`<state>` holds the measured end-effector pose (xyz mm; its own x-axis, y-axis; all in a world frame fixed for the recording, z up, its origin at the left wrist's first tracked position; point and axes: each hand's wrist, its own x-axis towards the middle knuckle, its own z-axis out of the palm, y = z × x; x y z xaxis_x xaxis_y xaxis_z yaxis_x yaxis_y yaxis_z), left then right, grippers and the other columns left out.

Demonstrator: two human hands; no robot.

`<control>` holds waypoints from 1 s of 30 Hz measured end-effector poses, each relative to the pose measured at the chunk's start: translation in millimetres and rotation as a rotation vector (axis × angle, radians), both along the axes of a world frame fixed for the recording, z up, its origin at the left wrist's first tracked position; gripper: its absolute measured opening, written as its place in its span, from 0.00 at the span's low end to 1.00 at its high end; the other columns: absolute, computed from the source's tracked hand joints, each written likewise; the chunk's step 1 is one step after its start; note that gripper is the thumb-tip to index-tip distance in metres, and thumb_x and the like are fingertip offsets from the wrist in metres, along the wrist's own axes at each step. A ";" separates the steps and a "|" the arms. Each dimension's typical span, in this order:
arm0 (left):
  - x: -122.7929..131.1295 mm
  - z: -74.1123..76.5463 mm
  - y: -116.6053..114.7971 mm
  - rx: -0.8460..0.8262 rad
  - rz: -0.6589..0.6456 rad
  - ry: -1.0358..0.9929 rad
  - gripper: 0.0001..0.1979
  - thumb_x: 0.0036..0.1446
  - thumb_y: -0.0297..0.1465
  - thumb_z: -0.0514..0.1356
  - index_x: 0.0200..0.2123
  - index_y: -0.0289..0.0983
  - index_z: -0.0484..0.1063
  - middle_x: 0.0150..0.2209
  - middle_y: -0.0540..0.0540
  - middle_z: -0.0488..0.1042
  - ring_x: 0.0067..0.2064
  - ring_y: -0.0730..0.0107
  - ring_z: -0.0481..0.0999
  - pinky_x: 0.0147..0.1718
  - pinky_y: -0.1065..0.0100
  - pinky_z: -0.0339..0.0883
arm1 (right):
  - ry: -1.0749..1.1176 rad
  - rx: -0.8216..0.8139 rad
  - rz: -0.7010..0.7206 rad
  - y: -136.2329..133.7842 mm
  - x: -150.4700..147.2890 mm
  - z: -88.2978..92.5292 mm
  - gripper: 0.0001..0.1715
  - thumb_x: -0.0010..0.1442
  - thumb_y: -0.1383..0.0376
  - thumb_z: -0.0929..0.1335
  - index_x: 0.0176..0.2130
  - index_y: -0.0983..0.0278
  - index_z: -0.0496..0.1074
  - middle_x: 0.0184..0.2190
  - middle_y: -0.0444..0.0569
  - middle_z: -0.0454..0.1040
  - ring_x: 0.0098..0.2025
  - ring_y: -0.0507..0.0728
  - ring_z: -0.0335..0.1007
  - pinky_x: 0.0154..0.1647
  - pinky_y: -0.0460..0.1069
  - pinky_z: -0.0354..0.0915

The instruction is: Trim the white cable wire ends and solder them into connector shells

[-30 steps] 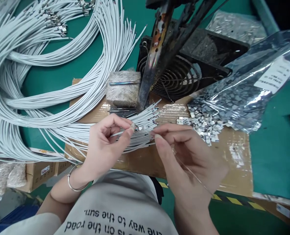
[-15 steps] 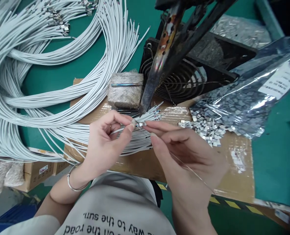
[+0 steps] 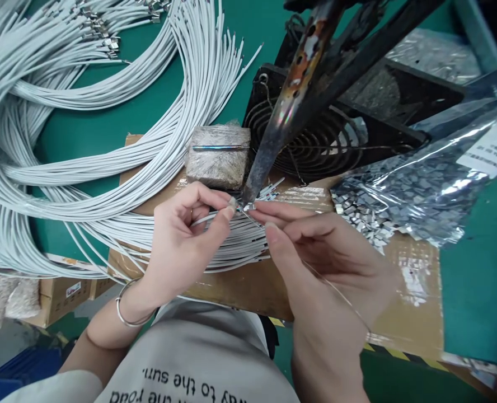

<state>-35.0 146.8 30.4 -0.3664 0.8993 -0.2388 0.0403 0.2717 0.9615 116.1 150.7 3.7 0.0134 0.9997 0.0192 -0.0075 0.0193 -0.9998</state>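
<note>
My left hand (image 3: pixel 190 238) pinches a white cable (image 3: pixel 201 220) near its end, between thumb and index finger. A small shiny metal connector (image 3: pixel 249 206) sits between the fingertips of both hands, just beneath the tip of a dark, heat-stained soldering iron (image 3: pixel 268 143). Whether tip and metal touch, I cannot tell. My right hand (image 3: pixel 328 263) is closed, its index fingertip against the connector. A thin solder wire (image 3: pixel 344 298) runs through its fingers and trails across the palm; its far end reaches close to the connector. Beneath the hands lie more white cables (image 3: pixel 240 252).
Large looped bundles of white cables (image 3: pixel 93 210) cover the left side. A plastic-wrapped block (image 3: pixel 218 159) with a metal rod on it stands beside the iron. Behind is a black fan (image 3: pixel 311 140). Loose metal pieces (image 3: pixel 364 221) spill from a clear bag (image 3: pixel 454 168) onto cardboard (image 3: pixel 416 302).
The connector and fingertips have moved slightly up, closer to the iron's tip. The view has shifted a little. Both hands keep their grip.
</note>
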 end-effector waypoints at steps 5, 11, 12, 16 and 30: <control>1.8 1.8 1.7 0.024 0.010 0.002 0.06 0.55 0.25 0.72 0.28 0.36 0.78 0.37 0.45 0.84 0.26 0.77 0.67 0.21 0.73 0.57 | 0.004 -0.010 -0.005 0.7 0.7 2.1 0.09 0.66 0.70 0.76 0.34 0.59 0.77 0.46 0.49 0.86 0.49 0.60 0.86 0.53 0.57 0.84; 3.8 1.0 4.6 0.069 0.019 0.001 0.07 0.55 0.24 0.71 0.27 0.36 0.78 0.35 0.45 0.84 0.24 0.80 0.64 0.20 0.73 0.54 | 0.056 -0.004 -0.019 2.3 -3.5 6.0 0.10 0.65 0.72 0.75 0.34 0.59 0.78 0.47 0.47 0.87 0.47 0.59 0.87 0.53 0.55 0.83; 3.8 0.3 5.0 0.080 0.020 0.001 0.07 0.55 0.24 0.71 0.27 0.36 0.78 0.35 0.45 0.84 0.23 0.80 0.64 0.19 0.73 0.54 | 0.065 0.005 -0.026 2.7 -4.3 6.1 0.10 0.65 0.73 0.75 0.34 0.59 0.78 0.47 0.47 0.87 0.48 0.59 0.87 0.53 0.56 0.83; 2.9 -1.8 4.9 0.123 0.013 0.000 0.07 0.55 0.22 0.71 0.27 0.35 0.78 0.35 0.45 0.84 0.23 0.81 0.64 0.19 0.74 0.53 | 0.104 0.052 -0.009 3.5 -5.0 5.5 0.10 0.64 0.74 0.76 0.35 0.60 0.79 0.47 0.45 0.87 0.48 0.56 0.87 0.54 0.50 0.82; 0.6 -2.2 1.2 0.160 -0.005 0.007 0.07 0.58 0.22 0.70 0.29 0.36 0.79 0.37 0.46 0.84 0.25 0.81 0.65 0.20 0.76 0.57 | 0.114 0.042 -0.014 2.0 -3.7 6.6 0.11 0.64 0.74 0.76 0.34 0.59 0.78 0.47 0.44 0.87 0.46 0.54 0.87 0.53 0.48 0.82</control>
